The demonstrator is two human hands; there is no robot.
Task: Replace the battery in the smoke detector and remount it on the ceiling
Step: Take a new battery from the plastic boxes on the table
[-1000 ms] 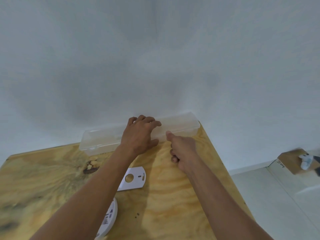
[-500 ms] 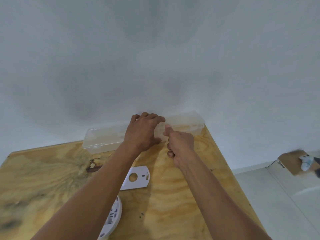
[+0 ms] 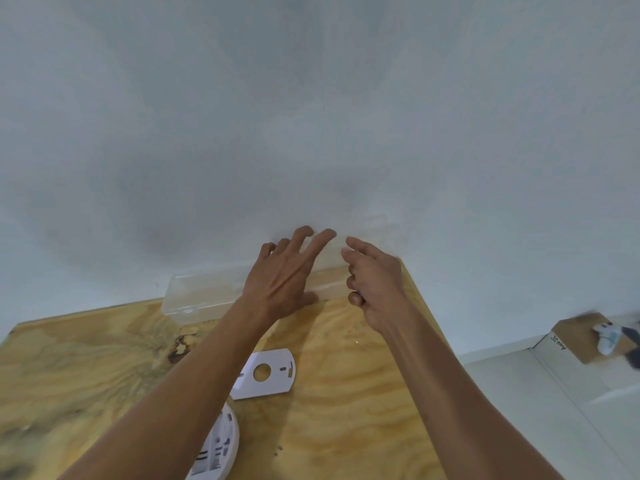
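Observation:
A long clear plastic box point(image 3: 197, 296) lies at the back edge of the plywood table point(image 3: 346, 410), against the white wall. Its see-through lid point(image 3: 374, 244) is tilted up toward the wall. My left hand point(image 3: 284, 275) has its fingers spread against the lid and its thumb at the box's front. My right hand point(image 3: 374, 282) pinches the lid's edge between thumb and forefinger. The white smoke detector point(image 3: 218, 452) lies back side up near the front, partly under my left forearm. Its white mounting plate point(image 3: 266, 375) lies flat beside it. The box's contents are hidden.
The table's right edge runs diagonally under my right arm; past it is a pale floor. A small cardboard box point(image 3: 581, 337) with a white item point(image 3: 606, 337) on it stands on the floor at far right.
The box's lid has swung up from shut. My left fingers have uncurled and risen with it, and my right hand has moved up from the front edge.

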